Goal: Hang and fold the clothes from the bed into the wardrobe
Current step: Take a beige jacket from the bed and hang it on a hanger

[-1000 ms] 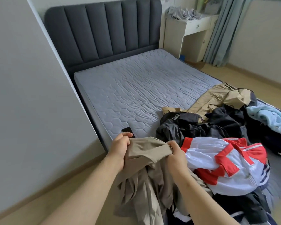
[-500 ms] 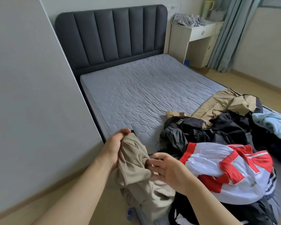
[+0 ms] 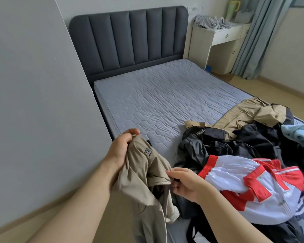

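Clothing: left hand (image 3: 120, 149) and right hand (image 3: 187, 185) hold one beige garment (image 3: 144, 170).

Everything is seen through one wide-angle camera worn on the head, aimed forward and down. The left hand (image 3: 120, 149) and right hand (image 3: 186, 185), with the tan garment (image 3: 144, 172) held in them, are caught nearest, low in the frame. The bed (image 3: 156, 106) is taken in beyond the hands up to its headboard (image 3: 130, 41); the clothes pile (image 3: 244, 174) lies right of them, a wall (image 3: 33, 102) left.
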The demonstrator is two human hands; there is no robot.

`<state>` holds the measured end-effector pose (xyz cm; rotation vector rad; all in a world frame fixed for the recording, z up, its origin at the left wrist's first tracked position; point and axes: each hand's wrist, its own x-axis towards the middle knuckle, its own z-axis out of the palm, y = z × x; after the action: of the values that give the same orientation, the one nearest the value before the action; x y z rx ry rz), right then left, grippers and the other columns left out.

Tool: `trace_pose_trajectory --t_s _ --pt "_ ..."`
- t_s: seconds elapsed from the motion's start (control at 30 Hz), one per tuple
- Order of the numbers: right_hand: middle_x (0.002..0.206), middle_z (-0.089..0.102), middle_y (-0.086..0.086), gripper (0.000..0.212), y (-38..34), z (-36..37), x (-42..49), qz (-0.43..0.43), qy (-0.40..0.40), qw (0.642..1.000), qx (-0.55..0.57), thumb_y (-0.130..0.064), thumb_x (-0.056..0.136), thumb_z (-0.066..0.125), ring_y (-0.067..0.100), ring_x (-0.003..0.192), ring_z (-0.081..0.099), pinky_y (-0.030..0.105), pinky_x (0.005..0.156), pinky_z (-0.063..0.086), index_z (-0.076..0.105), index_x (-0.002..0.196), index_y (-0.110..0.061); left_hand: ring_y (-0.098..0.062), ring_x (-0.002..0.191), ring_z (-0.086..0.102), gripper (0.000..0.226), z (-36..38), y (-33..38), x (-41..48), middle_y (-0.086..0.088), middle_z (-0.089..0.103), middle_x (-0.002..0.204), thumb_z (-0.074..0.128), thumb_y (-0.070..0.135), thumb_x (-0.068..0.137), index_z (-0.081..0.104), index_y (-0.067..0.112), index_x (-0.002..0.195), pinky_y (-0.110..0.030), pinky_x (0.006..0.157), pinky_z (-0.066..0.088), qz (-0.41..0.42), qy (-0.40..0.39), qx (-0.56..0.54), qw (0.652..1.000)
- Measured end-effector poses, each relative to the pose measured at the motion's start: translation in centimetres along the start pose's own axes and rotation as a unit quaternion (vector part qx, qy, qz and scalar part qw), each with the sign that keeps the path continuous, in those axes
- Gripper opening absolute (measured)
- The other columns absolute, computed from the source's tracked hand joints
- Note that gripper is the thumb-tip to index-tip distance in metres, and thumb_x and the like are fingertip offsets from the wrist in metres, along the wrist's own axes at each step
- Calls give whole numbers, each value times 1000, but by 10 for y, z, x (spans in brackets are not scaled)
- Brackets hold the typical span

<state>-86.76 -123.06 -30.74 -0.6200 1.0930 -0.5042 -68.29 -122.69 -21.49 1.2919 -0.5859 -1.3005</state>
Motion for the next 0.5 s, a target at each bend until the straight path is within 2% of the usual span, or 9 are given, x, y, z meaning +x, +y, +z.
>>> trace_pose_trajectory --t_s 0.13,0.23,0.3,0.37,0.4,0.43,0.5 --pt "50 50 -3 21 -12 -5 -2 -70 130 988 39 -5 86 55 9 43 44 22 50 34 56 67 -14 -13 57 41 36 -3 -9 17 -2 49 62 34 -7 83 53 15 61 -23 54 34 47 114 214 969" --pt "54 51 1 12 -29 0 -11 -89 99 981 138 -11 87 51 12 41 46 23 46 34 56 76 -10 -15 62 44 35 -3 -22 17 1 55 66 39 -4 82 56 19 62 -24 58 35 64 147 285 945" --pt "55 59 4 19 -43 6 -18 -104 70 976 176 -13 89 49 14 43 53 21 45 40 60 75 -8 -14 74 50 35 0 -28 13 5 60 76 43 -5 82 60 23 68 -23 65 39 86 89 320 939" --pt "59 65 6 26 -54 11 -24 -134 45 968 207 -12 91 47 16 48 60 25 53 46 63 71 -8 -15 100 53 32 6 -35 8 0 58 106 51 -6 79 61 22 89 -21 84 41 102 -52 360 926" --pt "61 67 7 30 -59 12 -27 -148 32 963 221 -12 92 47 16 51 63 28 59 48 65 68 -8 -16 117 46 38 9 -40 6 -2 48 123 59 -3 76 58 20 105 -18 94 35 105 -126 395 904" --pt "62 68 7 35 -63 13 -28 -161 22 960 230 -11 92 46 17 54 65 31 65 48 67 64 -9 -13 129 34 56 11 -47 5 0 35 135 68 4 71 51 19 122 -13 100 26 103 -186 439 873" --pt "59 67 7 41 -69 16 -32 -181 3 953 244 -11 93 47 18 54 66 33 68 50 67 58 -8 -4 135 13 88 17 -64 4 10 13 144 77 25 65 32 18 140 -15 108 14 89 -245 512 819"
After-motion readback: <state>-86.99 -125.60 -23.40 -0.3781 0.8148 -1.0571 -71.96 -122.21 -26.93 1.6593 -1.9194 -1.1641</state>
